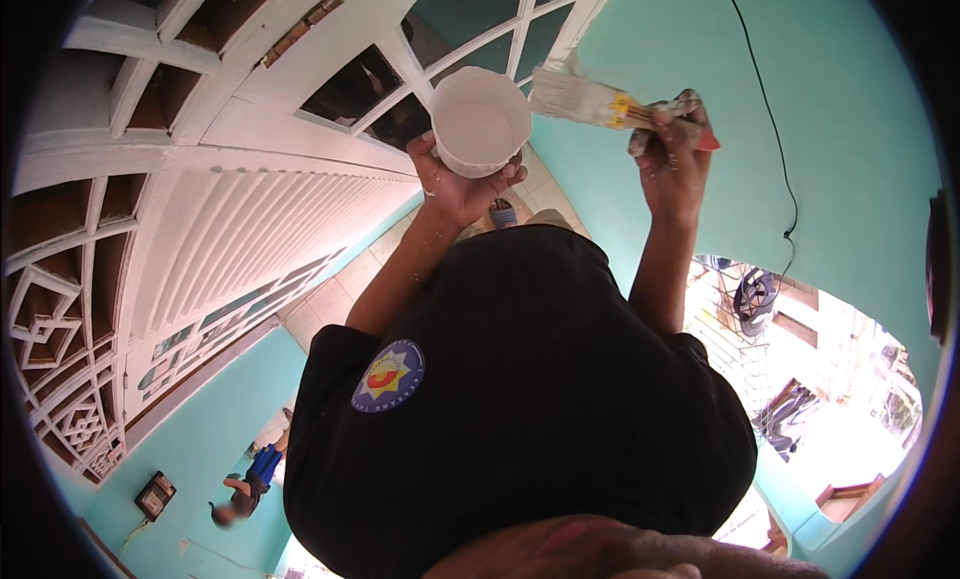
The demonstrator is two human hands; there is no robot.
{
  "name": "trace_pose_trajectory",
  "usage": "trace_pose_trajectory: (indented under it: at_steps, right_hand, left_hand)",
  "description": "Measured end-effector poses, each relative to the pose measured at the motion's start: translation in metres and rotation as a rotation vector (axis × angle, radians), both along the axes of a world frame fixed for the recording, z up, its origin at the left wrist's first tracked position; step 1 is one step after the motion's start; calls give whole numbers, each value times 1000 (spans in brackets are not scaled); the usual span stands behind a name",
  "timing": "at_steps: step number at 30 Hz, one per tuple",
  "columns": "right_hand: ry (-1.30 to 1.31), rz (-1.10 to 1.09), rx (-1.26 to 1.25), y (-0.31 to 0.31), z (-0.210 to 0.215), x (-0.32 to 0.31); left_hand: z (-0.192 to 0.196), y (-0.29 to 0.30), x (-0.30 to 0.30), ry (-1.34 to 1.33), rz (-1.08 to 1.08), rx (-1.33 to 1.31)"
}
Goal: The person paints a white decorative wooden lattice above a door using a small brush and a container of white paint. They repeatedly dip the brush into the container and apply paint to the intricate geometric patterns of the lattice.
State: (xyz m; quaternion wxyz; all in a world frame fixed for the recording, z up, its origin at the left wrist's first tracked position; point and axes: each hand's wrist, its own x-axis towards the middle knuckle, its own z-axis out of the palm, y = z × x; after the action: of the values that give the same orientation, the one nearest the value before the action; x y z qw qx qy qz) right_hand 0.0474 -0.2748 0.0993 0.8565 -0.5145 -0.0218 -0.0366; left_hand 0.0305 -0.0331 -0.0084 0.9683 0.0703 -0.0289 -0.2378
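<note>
My left hand [462,191] grips a white tub [481,119] from below, its fingers wrapped round the base. Pale paint appears to coat the tub's inside. Closed in my right hand [672,159] is a wide paintbrush [585,97], its white-coated bristles pointing left toward the tub and the white window frame [570,34]. I cannot tell whether the bristle tips touch that frame. White smears mark the brush and my right fingers, and a red end shows beside the palm. Small white specks dot my left forearm.
White louvred shutters [250,244] and latticework stand at left. The turquoise wall [830,99] on the right carries a hanging black cable [765,99]. Tiled floor [350,274] lies below. Sandals hang on a wire rack [735,329] beyond an opening. Another person [245,489] is at lower left.
</note>
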Motion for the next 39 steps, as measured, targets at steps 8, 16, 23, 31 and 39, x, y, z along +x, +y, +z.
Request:
trace_pose_trajectory:
  at_steps: [8,16,23,31,39]
  right_hand:
    - [-146,-313,-691,19,7,-55]
    - [-143,-199,-341,13,59,-55]
    - [-400,349,-969,43,105,-4]
    - [-659,661,-1455,101,90,-4]
    - [-626,623,-1384,108,83,-13]
  left_hand:
    - [-3,-3,2,-25,-71,34]
    - [4,-10,-9,40,-34,25]
    - [22,-10,-38,251,54,207]
    - [14,-3,-68,326,93,224]
    - [-38,13,-81,299,7,136]
